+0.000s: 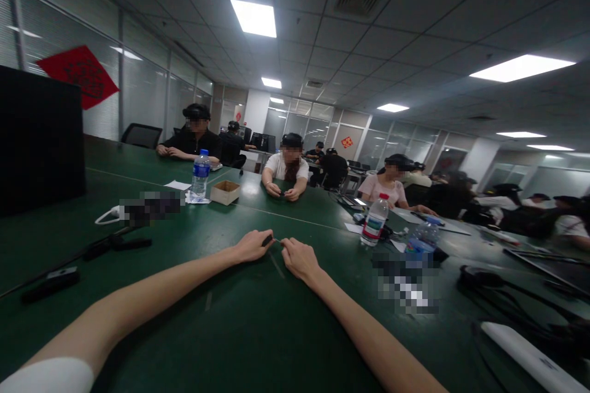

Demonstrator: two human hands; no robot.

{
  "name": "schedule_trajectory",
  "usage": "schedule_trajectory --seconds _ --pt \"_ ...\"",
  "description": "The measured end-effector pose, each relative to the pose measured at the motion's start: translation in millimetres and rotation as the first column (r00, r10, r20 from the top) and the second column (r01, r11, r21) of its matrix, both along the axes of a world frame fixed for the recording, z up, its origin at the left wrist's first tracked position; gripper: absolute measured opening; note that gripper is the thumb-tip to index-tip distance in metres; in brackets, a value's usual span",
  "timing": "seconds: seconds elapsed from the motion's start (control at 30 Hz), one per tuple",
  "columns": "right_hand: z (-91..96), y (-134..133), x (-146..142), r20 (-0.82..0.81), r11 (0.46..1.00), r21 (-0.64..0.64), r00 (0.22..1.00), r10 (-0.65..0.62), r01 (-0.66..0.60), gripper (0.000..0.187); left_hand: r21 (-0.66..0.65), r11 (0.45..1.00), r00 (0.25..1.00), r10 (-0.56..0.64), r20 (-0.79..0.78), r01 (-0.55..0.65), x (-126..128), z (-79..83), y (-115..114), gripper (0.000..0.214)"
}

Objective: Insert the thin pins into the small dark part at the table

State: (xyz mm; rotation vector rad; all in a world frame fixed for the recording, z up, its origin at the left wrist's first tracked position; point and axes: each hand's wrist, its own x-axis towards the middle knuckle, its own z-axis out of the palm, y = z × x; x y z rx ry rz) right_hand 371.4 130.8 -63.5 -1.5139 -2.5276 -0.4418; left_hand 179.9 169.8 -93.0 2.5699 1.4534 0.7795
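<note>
Both forearms reach forward over the green table [258, 331], and my hands meet near its middle. My left hand [251, 246] is closed on a small black object [267, 239], its kind too small to tell. A thin, pale, metal-looking piece [276, 240] sticks out from that object toward the right. Close beside it is my right hand [299, 260], fingers curled and pinched at the end of the thin piece. Whatever lies between those right fingertips is mostly hidden.
Ahead are an open cardboard box [225, 192] and a blue-capped water bottle [200, 178]. To the right stand a red-capped bottle [375, 221], another bottle [423, 238], black cables [502, 285] and a white device [530, 353]. A black box-like panel [41, 141] blocks the left. Several people sit around.
</note>
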Motion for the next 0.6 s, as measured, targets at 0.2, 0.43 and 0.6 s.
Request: schedule_trajectory --seconds 0.2,0.43,0.6 --pt "-2.1 2.5 0.5 -0.02 0.998 -0.001 0.998 0.055 -0.055 0.029 -0.004 1.0 0.999 0.027 -0.026 -0.027 0.6 -1.2 1.1 0.033" --pt "0.6 0.5 0.5 -0.015 0.997 -0.036 0.998 0.068 -0.069 0.03 -0.021 0.997 0.997 0.075 -0.035 -0.076 0.4 -0.8 2.1 0.034" --pt "2.4 -2.5 -1.0 -0.015 1.0 -0.019 1.0 0.019 -0.02 0.035 -0.01 0.997 0.996 0.08 -0.044 -0.081 -0.6 1.3 1.2 0.037"
